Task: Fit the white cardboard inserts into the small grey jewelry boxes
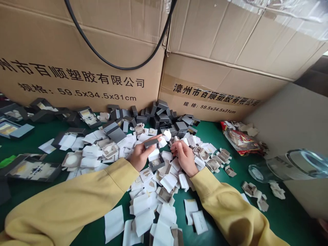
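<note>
Small dark grey box lid [151,142], flat and rectangular, pinched at the fingertips of the left hand [140,155]; fingers clenched on its near edge. Just below those fingers sits an open grey box base [156,163], square, with a pale lining. Right hand [185,158] beside it, fingers curled over the heap of white paper inserts [153,201]; whether they grip a piece is hidden by the knuckles. Both forearms in mustard-yellow sleeves, cut off at the frame's lower edge.

Beyond the fingers: a mound of small grey boxes [159,118], matte card, against two corrugated cartons [210,68] with printed lettering; a black cable [84,41] loops across them. Right of the fingers: a crumpled red wrapper [239,140] and a clear glass jar [287,165] lying on its side, partly blurred. Green worktop [222,191] underneath.
</note>
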A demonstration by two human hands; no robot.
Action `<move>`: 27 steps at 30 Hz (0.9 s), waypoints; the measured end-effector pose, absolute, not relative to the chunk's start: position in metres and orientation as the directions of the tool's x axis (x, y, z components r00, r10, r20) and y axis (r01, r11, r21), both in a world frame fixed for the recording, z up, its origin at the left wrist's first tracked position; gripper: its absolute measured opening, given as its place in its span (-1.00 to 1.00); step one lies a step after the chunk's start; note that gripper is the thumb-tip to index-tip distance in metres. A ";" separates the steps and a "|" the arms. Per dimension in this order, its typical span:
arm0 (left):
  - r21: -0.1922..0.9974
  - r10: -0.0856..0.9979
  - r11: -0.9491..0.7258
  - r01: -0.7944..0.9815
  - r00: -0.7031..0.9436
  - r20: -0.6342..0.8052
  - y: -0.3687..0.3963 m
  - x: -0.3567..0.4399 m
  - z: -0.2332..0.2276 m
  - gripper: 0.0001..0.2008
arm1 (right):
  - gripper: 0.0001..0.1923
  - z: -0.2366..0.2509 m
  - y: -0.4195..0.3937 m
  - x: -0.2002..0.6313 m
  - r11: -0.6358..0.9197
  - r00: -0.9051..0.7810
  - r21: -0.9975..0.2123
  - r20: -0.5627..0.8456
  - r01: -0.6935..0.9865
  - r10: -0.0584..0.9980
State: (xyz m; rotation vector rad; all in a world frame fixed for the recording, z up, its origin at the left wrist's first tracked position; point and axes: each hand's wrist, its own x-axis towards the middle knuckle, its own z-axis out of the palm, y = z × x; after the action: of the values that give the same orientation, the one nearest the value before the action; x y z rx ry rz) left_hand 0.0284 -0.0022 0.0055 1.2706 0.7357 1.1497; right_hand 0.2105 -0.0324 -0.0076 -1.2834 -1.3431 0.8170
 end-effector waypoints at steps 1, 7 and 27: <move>0.958 0.899 -0.204 -0.201 0.350 0.265 -0.003 0.027 0.006 -0.67 | -0.56 -0.007 -0.031 0.211 0.134 0.081 -0.977 0.149 0.164 0.986; 0.860 0.701 -0.499 -0.101 0.536 0.470 -0.010 0.029 0.009 -0.66 | -0.55 -0.008 -0.024 0.215 0.026 -0.068 -0.995 0.032 -0.093 0.997; 0.972 0.872 0.120 -0.202 0.489 -0.006 -0.002 0.024 0.010 -0.67 | -0.82 -0.012 -0.036 0.215 0.456 -0.101 -0.444 0.622 0.771 0.777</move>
State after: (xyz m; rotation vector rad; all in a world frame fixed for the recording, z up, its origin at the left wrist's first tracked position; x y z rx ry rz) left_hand 0.0241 -0.0022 0.0098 1.1961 0.7065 0.8882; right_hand 0.2151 -0.0357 -0.0119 -1.3066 -1.8587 0.0081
